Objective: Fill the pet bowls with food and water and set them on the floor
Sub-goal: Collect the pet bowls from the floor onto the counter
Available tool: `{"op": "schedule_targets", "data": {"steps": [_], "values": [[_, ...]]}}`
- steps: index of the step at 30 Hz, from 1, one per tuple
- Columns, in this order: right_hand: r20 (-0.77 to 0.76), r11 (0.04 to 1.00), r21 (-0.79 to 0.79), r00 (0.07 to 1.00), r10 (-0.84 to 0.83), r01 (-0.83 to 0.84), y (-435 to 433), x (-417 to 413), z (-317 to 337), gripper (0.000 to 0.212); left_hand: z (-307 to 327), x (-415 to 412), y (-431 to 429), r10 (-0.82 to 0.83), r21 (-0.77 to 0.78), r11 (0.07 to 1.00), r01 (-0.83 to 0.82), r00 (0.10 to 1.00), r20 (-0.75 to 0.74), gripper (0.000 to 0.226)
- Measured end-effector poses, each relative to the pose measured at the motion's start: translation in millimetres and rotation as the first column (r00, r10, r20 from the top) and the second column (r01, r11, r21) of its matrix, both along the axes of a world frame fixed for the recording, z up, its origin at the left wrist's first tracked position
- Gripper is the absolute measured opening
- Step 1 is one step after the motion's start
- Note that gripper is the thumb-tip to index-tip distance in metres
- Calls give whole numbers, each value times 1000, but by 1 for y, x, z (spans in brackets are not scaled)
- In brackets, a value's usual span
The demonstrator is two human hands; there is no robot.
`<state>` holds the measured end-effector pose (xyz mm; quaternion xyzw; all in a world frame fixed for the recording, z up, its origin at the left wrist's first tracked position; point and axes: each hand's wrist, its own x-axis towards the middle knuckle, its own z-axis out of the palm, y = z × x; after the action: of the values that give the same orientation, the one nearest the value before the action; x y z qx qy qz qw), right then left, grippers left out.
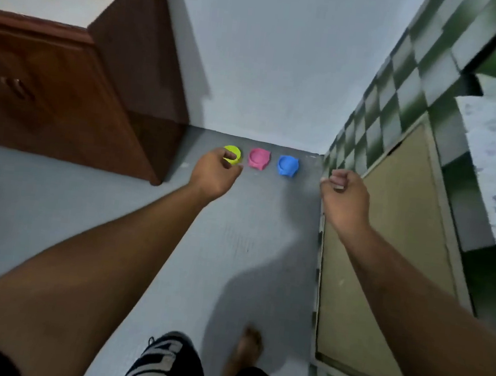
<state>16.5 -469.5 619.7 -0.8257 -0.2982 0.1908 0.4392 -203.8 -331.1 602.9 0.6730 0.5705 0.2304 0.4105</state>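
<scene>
Three small pet bowls stand in a row on the grey floor against the far wall: a yellow bowl (234,152), a pink bowl (259,157) and a blue bowl (287,165). I cannot see what is inside them. My left hand (214,175) is stretched forward with its fingers curled in and nothing in it. It overlaps the yellow bowl's near edge in the view, well above the floor. My right hand (344,196) is held out to the right of the blue bowl, in a loose fist with nothing in it.
A dark wooden cabinet (67,92) stands on the left. A green checkered tiled counter (385,89) with a beige door panel (389,233) runs along the right. A bare foot (247,348) is on the floor between them.
</scene>
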Motion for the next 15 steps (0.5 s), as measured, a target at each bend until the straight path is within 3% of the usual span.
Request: {"op": "schedule_targets", "data": {"steps": [6, 15], "values": [[-140, 999, -36, 990, 28, -34, 97, 53, -24, 22, -27, 41, 91, 82, -51, 995, -82, 997, -9, 28], [-187, 984, -176, 980, -72, 38, 238, 137, -108, 25, -126, 120, 241, 59, -136, 989, -59, 998, -8, 23]]}}
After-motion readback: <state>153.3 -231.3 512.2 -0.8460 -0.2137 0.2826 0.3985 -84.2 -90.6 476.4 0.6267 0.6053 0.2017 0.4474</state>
